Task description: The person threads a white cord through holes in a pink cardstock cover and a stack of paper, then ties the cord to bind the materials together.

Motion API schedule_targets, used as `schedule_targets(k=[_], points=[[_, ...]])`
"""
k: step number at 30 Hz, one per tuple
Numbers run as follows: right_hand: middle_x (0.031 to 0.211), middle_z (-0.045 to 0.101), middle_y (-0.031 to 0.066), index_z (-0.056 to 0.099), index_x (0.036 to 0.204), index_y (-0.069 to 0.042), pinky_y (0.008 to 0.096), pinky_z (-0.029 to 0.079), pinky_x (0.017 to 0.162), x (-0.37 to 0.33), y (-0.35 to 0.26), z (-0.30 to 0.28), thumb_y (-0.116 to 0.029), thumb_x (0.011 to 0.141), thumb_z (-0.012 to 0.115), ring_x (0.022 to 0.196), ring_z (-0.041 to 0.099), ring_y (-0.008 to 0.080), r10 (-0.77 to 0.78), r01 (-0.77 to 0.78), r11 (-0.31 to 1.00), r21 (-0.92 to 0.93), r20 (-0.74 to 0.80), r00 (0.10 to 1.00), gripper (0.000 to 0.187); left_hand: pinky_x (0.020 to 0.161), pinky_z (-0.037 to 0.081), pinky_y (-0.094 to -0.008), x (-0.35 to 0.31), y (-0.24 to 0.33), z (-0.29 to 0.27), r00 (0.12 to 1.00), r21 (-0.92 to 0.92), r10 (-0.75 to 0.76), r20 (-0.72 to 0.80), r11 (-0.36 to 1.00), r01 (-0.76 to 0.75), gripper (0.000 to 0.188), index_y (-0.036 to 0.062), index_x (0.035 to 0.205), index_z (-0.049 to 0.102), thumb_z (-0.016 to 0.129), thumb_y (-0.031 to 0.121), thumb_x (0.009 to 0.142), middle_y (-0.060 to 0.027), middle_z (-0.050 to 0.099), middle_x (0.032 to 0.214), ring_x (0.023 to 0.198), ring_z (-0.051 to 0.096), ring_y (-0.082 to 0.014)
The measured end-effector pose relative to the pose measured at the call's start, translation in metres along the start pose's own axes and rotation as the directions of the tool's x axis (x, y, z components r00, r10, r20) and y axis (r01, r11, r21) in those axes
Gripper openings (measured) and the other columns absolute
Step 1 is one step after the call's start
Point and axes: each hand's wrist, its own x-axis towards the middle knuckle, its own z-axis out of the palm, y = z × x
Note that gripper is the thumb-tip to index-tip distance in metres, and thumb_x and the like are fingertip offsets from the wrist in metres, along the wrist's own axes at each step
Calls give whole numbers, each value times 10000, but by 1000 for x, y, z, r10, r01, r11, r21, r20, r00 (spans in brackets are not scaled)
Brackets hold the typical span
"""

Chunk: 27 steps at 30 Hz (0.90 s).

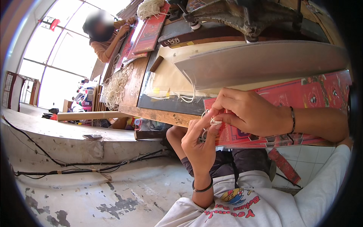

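My left hand (198, 142) and my right hand (255, 113) meet at the left end of a stack of flat red printed card pieces (280, 100). Between their fingertips is a short looped end of white cord (216, 122), which both hands pinch. The thumb and forefinger of the right hand close on it from above, while the left fingers and thumb hold it from below. How the cord passes through the card's end is mostly hidden by my fingers. The red stack lies under my right hand and forearm, at the table's near edge.
Behind my hands stands a grey metal plate (264, 64) below a dark iron machine frame (242, 17). A heap of white cord (115, 89) and more red printed pieces (149, 36) lie farther left, where another person (104, 38) works. A cardboard tube (89, 115) lies at left.
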Motion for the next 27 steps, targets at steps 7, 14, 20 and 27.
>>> schedule_targets(k=[7,14,20,27], points=[[994,658,118,672,975,-25,412,527,814,1,1,1,-161,936,687,932,654,320,-56,56,997,-50,2,998,142,702,474,-209,0,0,4,996,-89,-16,-85,996,8,175,-29,1067,708,751,-26,898,-49,702,883,764,584,-78],[888,662,121,655,933,-26,408,521,784,1,-6,0,-134,910,710,866,649,321,-91,89,995,-48,-33,995,124,671,430,-190,-3,1,2,981,-96,-135,-143,988,122,129,-29,937,651,760,35,914,-22,638,893,718,535,-56],[896,692,118,651,965,-8,373,533,715,-6,-8,-5,-82,917,706,793,680,279,-75,81,989,122,-50,996,104,652,414,-220,1,6,5,995,-52,-81,-60,996,78,121,-19,927,648,755,35,908,-29,610,860,720,501,-76],[914,720,107,704,1010,3,318,522,666,-1,-7,-9,-133,941,712,763,674,197,-11,8,986,169,13,1000,153,650,424,-236,1,9,4,995,33,-56,-88,998,59,98,-15,925,656,745,16,897,-37,626,838,728,529,-100]])
